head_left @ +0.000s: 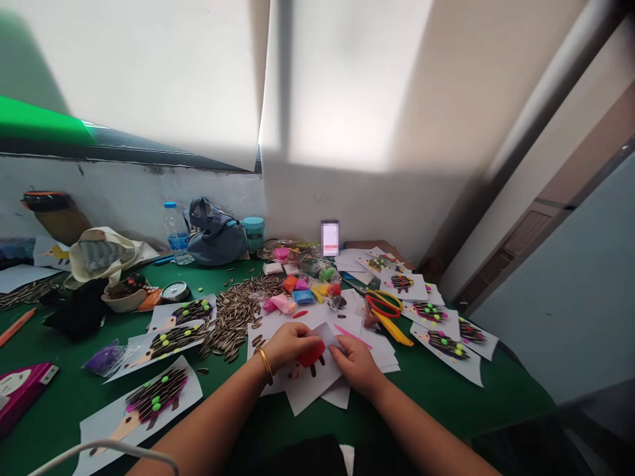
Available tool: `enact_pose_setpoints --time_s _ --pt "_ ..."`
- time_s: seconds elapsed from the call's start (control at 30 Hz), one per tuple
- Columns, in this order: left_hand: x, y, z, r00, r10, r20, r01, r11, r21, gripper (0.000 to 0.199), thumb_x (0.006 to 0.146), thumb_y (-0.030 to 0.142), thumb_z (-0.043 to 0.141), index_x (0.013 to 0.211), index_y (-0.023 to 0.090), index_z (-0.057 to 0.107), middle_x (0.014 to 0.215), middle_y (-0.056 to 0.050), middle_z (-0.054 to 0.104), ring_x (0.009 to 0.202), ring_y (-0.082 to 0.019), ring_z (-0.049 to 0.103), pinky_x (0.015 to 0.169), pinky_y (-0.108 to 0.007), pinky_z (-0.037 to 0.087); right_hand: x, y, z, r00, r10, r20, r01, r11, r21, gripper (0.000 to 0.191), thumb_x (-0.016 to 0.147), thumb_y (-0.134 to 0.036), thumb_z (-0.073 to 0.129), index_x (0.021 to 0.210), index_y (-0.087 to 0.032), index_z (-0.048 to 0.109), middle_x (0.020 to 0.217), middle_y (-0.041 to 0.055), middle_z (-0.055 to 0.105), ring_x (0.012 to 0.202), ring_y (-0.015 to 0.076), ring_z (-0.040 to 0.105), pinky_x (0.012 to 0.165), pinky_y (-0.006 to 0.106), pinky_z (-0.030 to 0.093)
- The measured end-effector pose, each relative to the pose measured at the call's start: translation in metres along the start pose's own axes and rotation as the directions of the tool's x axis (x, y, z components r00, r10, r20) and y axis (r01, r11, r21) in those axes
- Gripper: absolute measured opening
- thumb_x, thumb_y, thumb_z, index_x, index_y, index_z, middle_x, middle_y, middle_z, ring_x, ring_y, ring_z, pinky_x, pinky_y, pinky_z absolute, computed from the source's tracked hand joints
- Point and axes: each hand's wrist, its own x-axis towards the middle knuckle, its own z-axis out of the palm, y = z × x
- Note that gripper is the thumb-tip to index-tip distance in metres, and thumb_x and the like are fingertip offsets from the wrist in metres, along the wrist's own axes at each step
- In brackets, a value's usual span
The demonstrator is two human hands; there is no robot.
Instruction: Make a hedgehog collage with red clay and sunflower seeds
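Head view: packet [118, 361] of purple clay [102, 359].
Left hand [290, 345] and right hand [358, 363] angle inward, pinched closed on red-patched paper [300, 395].

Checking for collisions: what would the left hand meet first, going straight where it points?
Beyond the sheet it holds, the left hand would probably meet the right hand; depth is unclear.

Centre: red patch [310, 357], partly hidden by the left hand [288, 345]. Left edge: pink case [30, 395], cut off.
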Motion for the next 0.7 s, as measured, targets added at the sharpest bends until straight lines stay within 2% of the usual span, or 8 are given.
enact_pose_setpoints --time_s 0.1,0.23,0.37,0.47,0.57,0.7 --pt "0.001 -0.002 0.0 0.999 0.031 0.018 -0.031 0.999 0.016 0.038 0.066 0.049 0.069 0.075 0.013 0.066 0.067 -0.002 0.061 0.06 -0.014 0.053 0.052 -0.023 0.039 0.0 0.0 0.0 1.0 -0.004 0.007 0.004 1.0 0.005 0.02 0.091 -0.026 0.045 0.086 -0.021 0.063 0.079 -0.0007 0.065 0.073 0.0155 0.058 0.064 0.023 0.04" --pt "0.003 -0.004 0.003 0.999 0.03 -0.03 -0.026 0.993 0.119 0.03 0.066 0.044 0.067 0.067 0.014 0.062 0.062 0.001 0.057 0.057 -0.013 0.051 0.05 -0.022 0.037 0.001 0.002 0.001 1.0 0.003 0.002 -0.003 0.997 -0.072 0.021 0.089 -0.027 0.048 0.072 -0.019 0.057 0.068 -0.0022 0.058 0.064 0.014 0.053 0.059 0.023 0.035" --pt "0.005 -0.009 0.005 0.999 0.052 0.014 -0.054 0.987 0.15 0.032 0.067 0.046 0.066 0.069 0.014 0.061 0.062 0.002 0.055 0.057 -0.013 0.05 0.05 -0.022 0.035 0.001 0.005 0.003 1.0 0.009 0.023 -0.008 0.998 -0.06 0.02 0.09 -0.028 0.047 0.075 -0.019 0.057 0.07 -0.0015 0.059 0.066 0.0143 0.053 0.059 0.023 0.035" --pt "0.005 -0.008 0.006 0.999 0.049 -0.017 -0.044 0.973 0.225 0.03 0.067 0.045 0.067 0.067 0.015 0.06 0.059 0.003 0.053 0.057 -0.013 0.049 0.05 -0.023 0.034 0.001 0.006 0.004 0.999 0.006 0.032 -0.003 0.996 -0.094 0.021 0.089 -0.029 0.049 0.073 -0.019 0.057 0.068 -0.0014 0.059 0.065 0.0146 0.052 0.06 0.024 0.035" --pt "0.003 -0.002 0.003 0.997 0.079 -0.013 -0.075 0.979 0.19 0.035 0.069 0.049 0.066 0.071 0.015 0.063 0.064 0.001 0.057 0.061 -0.015 0.052 0.053 -0.024 0.037 0.001 0.005 0.003 1.0 0.016 0.001 -0.016 1.0 0.005 0.021 0.09 -0.032 0.048 0.078 -0.02 0.06 0.073 -0.0004 0.062 0.07 0.0158 0.056 0.063 0.024 0.038" --pt "0.002 0.002 -0.013 0.991 0.126 -0.042 -0.124 0.99 0.062 0.046 0.078 0.06 0.054 0.075 0.015 0.065 0.074 -0.003 0.063 0.072 -0.018 0.057 0.065 -0.027 0.043 0.002 0.007 0.001 0.987 0.095 -0.128 -0.066 0.974 0.216 0.027 0.092 -0.04 0.046 0.087 -0.019 0.062 0.081 0.0018 0.065 0.078 0.0184 0.059 0.068 0.025 0.044"
